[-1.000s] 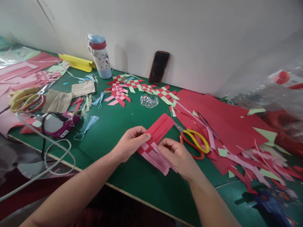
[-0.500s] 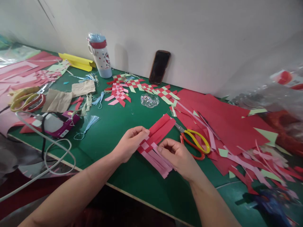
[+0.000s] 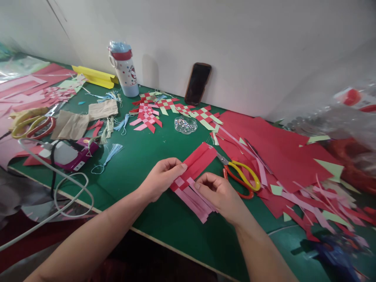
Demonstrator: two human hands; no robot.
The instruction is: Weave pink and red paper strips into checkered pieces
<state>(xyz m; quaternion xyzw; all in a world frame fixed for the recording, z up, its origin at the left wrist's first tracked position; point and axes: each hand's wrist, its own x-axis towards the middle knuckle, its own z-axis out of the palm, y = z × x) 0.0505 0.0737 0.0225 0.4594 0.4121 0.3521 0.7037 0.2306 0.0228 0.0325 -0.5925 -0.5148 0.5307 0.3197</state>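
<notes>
Red and pink paper strips (image 3: pixel 194 197), woven into a small checkered patch at their middle, are held above the green table. My left hand (image 3: pixel 164 174) pinches the woven part at its left edge between thumb and fingers. On the other side, my right hand (image 3: pixel 216 192) is closed with thumb and fingertip on a pink strip near the weave. The red strips point up and away; the pink ones hang toward me. Scissors (image 3: pixel 242 176) with yellow and orange handles lie just right of the paper.
Behind are finished woven paper fish (image 3: pixel 147 117), a clear dish of beads (image 3: pixel 185 124), a phone (image 3: pixel 198 83) leaning on the wall and a bottle (image 3: pixel 125 70). Paper scraps (image 3: pixel 320 199) cover the right. A power strip (image 3: pixel 82 154) with cables and tassels (image 3: pixel 111 152) sit left.
Almost nothing differs. Both hands keep their hold on the woven paper, which has shifted only very slightly.
</notes>
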